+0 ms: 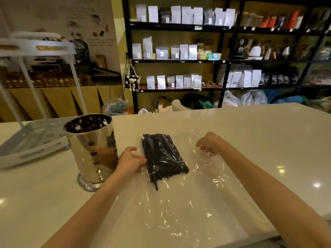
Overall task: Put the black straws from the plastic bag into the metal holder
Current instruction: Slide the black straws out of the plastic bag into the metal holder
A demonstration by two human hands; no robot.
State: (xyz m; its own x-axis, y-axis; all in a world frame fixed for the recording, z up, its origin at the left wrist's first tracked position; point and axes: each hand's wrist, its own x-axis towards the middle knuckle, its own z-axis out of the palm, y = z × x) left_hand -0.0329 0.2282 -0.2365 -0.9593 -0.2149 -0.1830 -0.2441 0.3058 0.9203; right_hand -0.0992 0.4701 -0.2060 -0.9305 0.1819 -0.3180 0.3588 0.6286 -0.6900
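Light, stiff black straws (163,158) in slippery plastic bag (197,185); left hand (129,161) open, right hand (208,143) pinching film; best gathered mid-bundle.

1. No words or numbers can be read anywhere.
2. The bags on the black shelves (179,60) have small white labels, but the print is too tiny and blurry to read.
3. The poster (75,24) on the wall has lines of writing, too blurry to make out.
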